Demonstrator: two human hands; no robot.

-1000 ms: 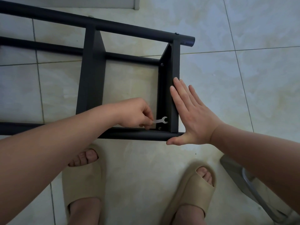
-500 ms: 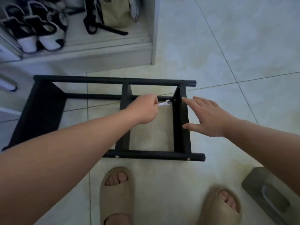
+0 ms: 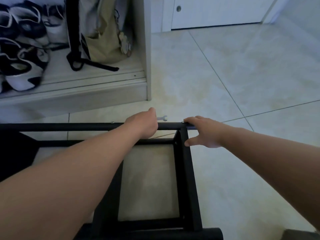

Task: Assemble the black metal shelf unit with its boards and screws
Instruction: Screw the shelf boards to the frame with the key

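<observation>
Left hand (image 3: 143, 124), wrench (image 3: 162, 118) moved to far rail (image 3: 69, 126) | right hand (image 3: 202, 132) grips it

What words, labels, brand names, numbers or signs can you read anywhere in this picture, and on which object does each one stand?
No text can be read anywhere.
No print shows on the black metal shelf frame.
Any marking on the small wrench is too small to tell.
The shoes and the beige bag are too blurred to show a legible logo or label.
</observation>
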